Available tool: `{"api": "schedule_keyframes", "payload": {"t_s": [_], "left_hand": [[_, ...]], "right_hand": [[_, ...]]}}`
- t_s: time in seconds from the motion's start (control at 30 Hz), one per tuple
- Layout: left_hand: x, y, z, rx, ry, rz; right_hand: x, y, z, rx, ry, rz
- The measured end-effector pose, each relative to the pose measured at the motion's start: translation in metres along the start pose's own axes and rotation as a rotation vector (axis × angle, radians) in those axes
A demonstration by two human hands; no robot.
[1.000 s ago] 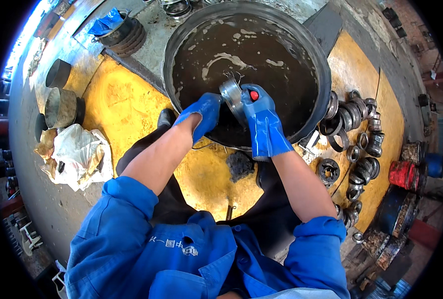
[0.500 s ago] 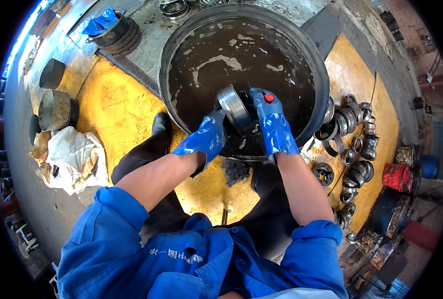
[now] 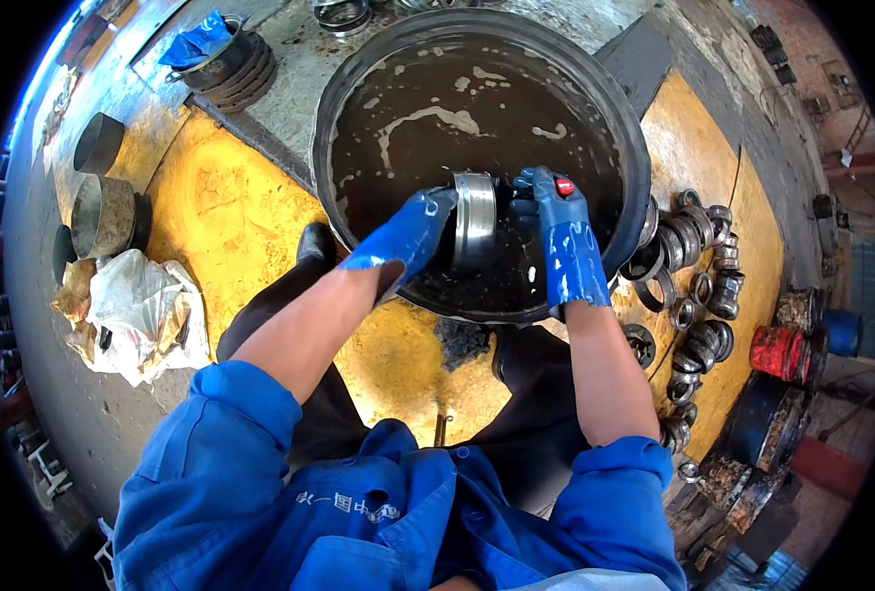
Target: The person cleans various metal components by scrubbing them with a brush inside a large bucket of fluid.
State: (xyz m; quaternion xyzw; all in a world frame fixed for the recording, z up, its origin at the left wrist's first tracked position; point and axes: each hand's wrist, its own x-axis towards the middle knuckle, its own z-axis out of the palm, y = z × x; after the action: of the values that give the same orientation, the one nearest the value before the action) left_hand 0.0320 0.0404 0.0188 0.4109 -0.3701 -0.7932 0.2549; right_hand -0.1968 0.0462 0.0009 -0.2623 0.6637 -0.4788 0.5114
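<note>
Over a wide round tub (image 3: 627, 167) of dark, foam-flecked liquid, both my hands wear blue rubber gloves. My left hand (image 3: 428, 212) grips a shiny metal ring (image 3: 475, 222) by its left side, holding it on edge above the liquid. My right hand (image 3: 559, 212) is just right of the ring, with its fingers curled round a small object with a red end (image 3: 564, 186). The rest of that object lies hidden in the glove, so its kind does not show.
Many metal rings (image 3: 689, 236) lie in rows on the yellow floor at right. Left are bare cylinders (image 3: 102, 215) and a white plastic bag (image 3: 147, 305). A pot (image 3: 223, 61) with blue plastic stands far left; a red drum (image 3: 780, 353) stands far right.
The ring has turned from a slant to nearly upright on edge, with its side toward me. My right hand has shifted right, a little away from it, still closed on the red-ended object.
</note>
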Motion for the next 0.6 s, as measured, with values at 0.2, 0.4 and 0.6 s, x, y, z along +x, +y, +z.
{"api": "schedule_keyframes", "payload": {"t_s": [0.2, 0.4, 0.6], "left_hand": [[0.013, 0.017, -0.016, 0.311, 0.068, -0.03], [0.009, 0.012, -0.017, 0.374, 0.034, 0.072], [0.008, 0.006, -0.018, 0.704, 0.007, 0.221]], "right_hand": [[-0.003, -0.025, -0.017, -0.041, 0.031, -0.098], [-0.023, -0.056, -0.026, 0.083, 0.048, -0.115], [-0.035, -0.073, -0.006, 0.281, 0.032, 0.001]]}}
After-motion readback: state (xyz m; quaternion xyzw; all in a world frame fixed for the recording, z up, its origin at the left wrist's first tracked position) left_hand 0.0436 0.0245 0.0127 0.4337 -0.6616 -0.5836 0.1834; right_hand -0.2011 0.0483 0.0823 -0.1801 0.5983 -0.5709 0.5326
